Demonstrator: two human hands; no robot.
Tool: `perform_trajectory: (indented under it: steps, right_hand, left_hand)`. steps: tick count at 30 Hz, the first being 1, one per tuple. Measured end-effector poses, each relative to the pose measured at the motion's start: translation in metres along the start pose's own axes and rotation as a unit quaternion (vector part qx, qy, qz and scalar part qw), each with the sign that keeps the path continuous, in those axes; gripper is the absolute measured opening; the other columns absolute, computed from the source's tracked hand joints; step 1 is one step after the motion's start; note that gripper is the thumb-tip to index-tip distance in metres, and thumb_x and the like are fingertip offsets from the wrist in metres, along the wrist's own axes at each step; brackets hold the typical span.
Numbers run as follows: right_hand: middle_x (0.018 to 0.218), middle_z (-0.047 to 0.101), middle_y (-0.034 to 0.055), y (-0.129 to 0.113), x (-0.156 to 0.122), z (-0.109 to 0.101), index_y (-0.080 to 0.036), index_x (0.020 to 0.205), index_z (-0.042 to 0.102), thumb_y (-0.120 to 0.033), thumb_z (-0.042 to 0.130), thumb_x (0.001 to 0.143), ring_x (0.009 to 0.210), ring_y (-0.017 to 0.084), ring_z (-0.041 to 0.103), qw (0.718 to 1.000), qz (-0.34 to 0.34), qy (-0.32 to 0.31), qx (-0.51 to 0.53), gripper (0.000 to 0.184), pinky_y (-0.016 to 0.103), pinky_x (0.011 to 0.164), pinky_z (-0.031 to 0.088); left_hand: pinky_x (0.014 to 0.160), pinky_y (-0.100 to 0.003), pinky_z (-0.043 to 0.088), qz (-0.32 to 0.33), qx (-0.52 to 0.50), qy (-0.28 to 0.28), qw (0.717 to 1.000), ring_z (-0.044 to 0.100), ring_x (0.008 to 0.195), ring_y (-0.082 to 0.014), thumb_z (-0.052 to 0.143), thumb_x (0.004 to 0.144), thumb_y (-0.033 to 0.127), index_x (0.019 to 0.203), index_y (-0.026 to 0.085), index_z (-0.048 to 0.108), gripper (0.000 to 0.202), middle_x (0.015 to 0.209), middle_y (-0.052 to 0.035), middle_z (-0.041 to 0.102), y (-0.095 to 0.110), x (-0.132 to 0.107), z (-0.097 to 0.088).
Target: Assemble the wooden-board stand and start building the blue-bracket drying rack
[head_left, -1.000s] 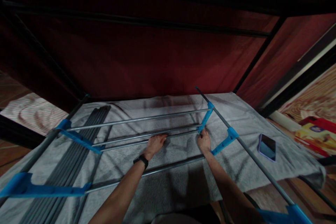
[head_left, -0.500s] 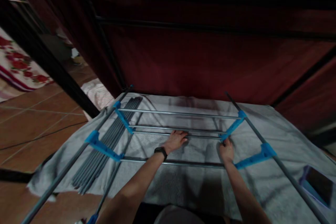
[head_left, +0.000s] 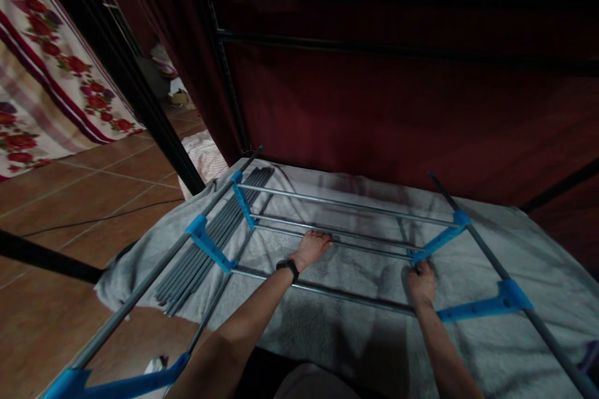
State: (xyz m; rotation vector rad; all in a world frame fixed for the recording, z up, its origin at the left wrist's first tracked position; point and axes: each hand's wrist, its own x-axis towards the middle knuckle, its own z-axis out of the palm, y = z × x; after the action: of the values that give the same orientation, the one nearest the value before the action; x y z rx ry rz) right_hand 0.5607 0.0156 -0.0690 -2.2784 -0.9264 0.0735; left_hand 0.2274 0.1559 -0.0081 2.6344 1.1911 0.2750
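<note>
A metal rack frame with grey rods (head_left: 341, 204) and blue plastic connectors (head_left: 209, 244) lies over a grey towel (head_left: 327, 324) on the floor. My left hand (head_left: 312, 246), with a black watch on its wrist, rests with fingers curled over a thin grey rod (head_left: 365, 248) near the frame's middle. My right hand (head_left: 421, 280) is closed round the end of that rod where it meets a blue connector (head_left: 433, 243) on the right side.
A bundle of loose grey rods (head_left: 210, 243) lies on the towel's left part. Dark red fabric (head_left: 374, 106) on a black frame stands behind. Brown tiled floor (head_left: 70, 199) and a floral cloth (head_left: 42, 75) are at the left.
The view has swung left, bringing in the tiled floor and floral cloth; the phone at the right has left the view. Both hands stay on the same rod.
</note>
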Motion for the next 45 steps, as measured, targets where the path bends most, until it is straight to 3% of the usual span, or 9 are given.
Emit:
perform_trajectory:
  steps: [23,36,40,45]
  right_hand:
    - [0.102,0.061,0.0132,-0.001,0.0,0.003,-0.013,0.117,0.059,-0.026,0.043,0.075,0.094,0.028,0.055,1.0,-0.023,0.011,-0.015,0.046,0.039,0.084,0.044]
    - [0.107,0.06,0.0145,-0.017,-0.005,-0.004,-0.014,0.122,0.056,-0.026,0.044,0.078,0.102,0.03,0.057,0.999,0.021,-0.013,-0.04,0.047,0.041,0.088,0.045]
    - [0.111,0.059,0.0159,-0.019,-0.006,-0.007,-0.013,0.126,0.053,-0.028,0.045,0.079,0.107,0.031,0.056,0.998,0.023,-0.024,-0.045,0.05,0.041,0.09,0.045]
    - [0.113,0.058,0.0151,-0.021,-0.007,-0.008,-0.014,0.13,0.052,-0.028,0.044,0.081,0.109,0.031,0.056,0.998,0.036,-0.031,-0.052,0.052,0.041,0.092,0.044]
  left_hand:
    - [0.086,-0.034,0.045,0.015,0.039,-0.031,0.999,0.068,0.095,-0.0221,0.037,0.1,0.039,0.107,0.02,0.068,0.037,0.098,-0.0079,0.074,-0.001,0.009,0.001]
    - [0.096,-0.037,0.04,0.032,0.001,0.021,0.999,0.062,0.106,-0.0227,0.043,0.098,0.041,0.111,0.02,0.067,0.034,0.109,-0.0087,0.071,-0.004,0.001,0.004]
    - [0.099,-0.038,0.039,0.029,-0.026,0.037,0.999,0.059,0.11,-0.0229,0.05,0.096,0.034,0.117,0.021,0.065,0.029,0.114,-0.0079,0.069,-0.013,-0.007,0.001]
    - [0.098,-0.039,0.039,-0.02,-0.026,0.047,0.998,0.059,0.109,-0.0243,0.052,0.095,0.031,0.109,0.021,0.068,0.024,0.11,-0.0075,0.07,-0.04,-0.021,-0.01]
